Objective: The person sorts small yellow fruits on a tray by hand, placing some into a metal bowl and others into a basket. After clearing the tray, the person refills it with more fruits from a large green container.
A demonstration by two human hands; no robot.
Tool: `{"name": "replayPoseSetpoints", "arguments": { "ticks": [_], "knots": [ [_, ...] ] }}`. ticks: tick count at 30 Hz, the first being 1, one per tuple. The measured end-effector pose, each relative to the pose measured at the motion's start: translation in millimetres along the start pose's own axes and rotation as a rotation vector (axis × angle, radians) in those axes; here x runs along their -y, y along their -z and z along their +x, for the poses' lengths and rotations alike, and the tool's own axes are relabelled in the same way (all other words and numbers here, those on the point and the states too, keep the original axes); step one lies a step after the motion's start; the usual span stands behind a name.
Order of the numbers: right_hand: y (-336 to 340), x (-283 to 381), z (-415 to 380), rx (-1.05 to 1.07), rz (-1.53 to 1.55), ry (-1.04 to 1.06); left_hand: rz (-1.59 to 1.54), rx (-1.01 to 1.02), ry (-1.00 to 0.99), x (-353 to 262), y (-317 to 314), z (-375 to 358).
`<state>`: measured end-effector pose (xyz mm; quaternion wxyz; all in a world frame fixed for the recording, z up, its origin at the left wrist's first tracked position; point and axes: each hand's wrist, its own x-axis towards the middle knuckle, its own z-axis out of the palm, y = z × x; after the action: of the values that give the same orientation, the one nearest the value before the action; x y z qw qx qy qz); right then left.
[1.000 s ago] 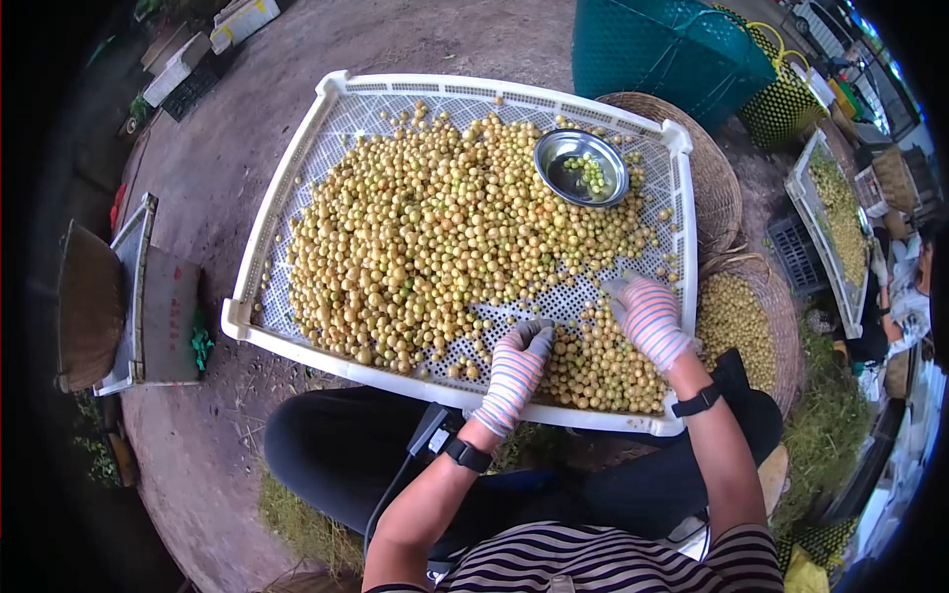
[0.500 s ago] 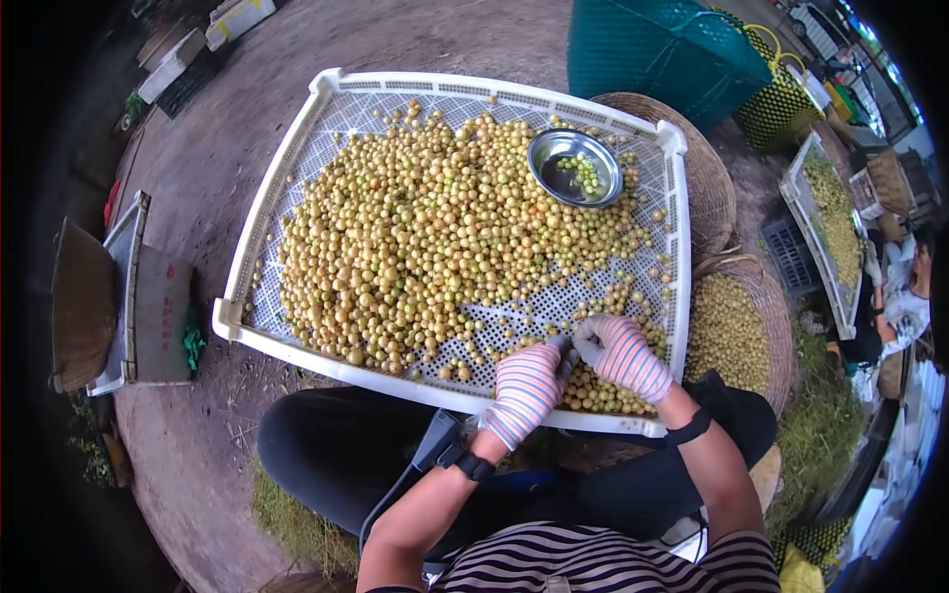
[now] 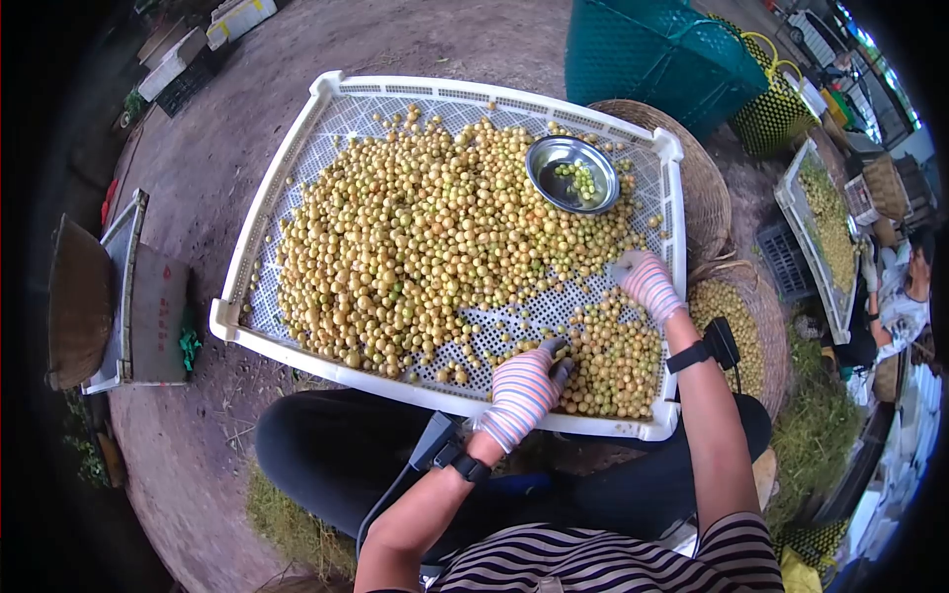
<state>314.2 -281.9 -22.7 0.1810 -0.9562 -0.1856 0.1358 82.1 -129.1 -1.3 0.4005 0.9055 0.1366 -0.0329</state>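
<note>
A white mesh tray [image 3: 652,432] lies before me, holding a broad heap of small yellow-green round fruits [image 3: 415,237]. My left hand [image 3: 526,391], in a striped glove with grey fingertips, rests at the tray's near edge, fingers bent beside the fruits; whether it holds one is too small to tell. Farther right, my right hand [image 3: 649,281], gloved alike, is over the tray's right part with its fingers curled together, and any fruit in them is hidden. A metal bowl [image 3: 573,175] with some greener fruits stands on the tray just beyond my right hand.
Right of the tray are a woven basket of fruits [image 3: 727,306] and a heap of green stems [image 3: 820,425]. A teal bag [image 3: 662,59] stands behind. Another person [image 3: 905,287] is beside a second tray [image 3: 799,222] at the far right. Boxes [image 3: 153,326] stand left.
My right hand has moved away from my left, up and to the right toward the metal bowl. My left hand has stayed near the same place. The view has shifted slightly.
</note>
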Motion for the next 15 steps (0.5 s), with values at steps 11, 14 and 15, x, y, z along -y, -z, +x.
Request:
{"name": "replayPoseSetpoints", "arguments": {
  "ticks": [11, 14, 15],
  "knots": [
    [35, 64, -173, 0.793, 0.048, 0.455, -0.116, -0.084, 0.069, 5, 10, 5],
    [33, 45, -147, 0.395, -0.015, 0.409, -0.143, -0.114, 0.056, 12, 0, 3],
    [34, 41, -128, 0.176, 0.02, 0.343, -0.154, -0.113, 0.054, 14, -4, 3]
  ]
}}
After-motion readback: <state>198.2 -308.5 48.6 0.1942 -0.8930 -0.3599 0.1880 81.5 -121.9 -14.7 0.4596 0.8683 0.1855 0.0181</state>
